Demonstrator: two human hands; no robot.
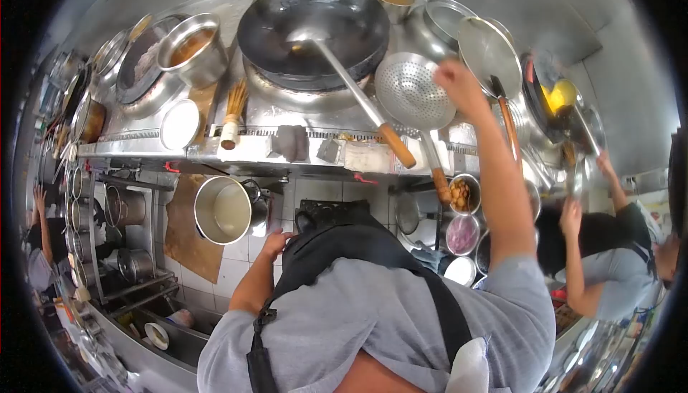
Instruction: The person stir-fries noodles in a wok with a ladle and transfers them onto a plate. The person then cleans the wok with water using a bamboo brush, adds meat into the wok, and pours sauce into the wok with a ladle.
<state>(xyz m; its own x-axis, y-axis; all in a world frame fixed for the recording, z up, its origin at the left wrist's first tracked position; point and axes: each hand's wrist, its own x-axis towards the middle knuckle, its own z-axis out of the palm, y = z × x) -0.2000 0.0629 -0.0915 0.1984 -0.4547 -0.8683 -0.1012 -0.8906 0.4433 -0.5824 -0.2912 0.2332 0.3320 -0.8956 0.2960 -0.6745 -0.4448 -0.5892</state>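
My right hand is raised, fingers curled, over the right edge of a perforated ladle that lies on the stove; what it holds, if anything, is hidden. A big black wok sits on the burner, with a wooden-handled ladle resting in it, its head near the wok's middle. Down by my waist, beside the black apron, is my left hand; its fingers are partly out of sight. To its left is a steel pot with pale liquid.
A bamboo brush, a white bowl and a pot of brown liquid stand left of the wok. Folded grey cloths lie on the front ledge. At the right, a co-worker handles a ladle near another wok.
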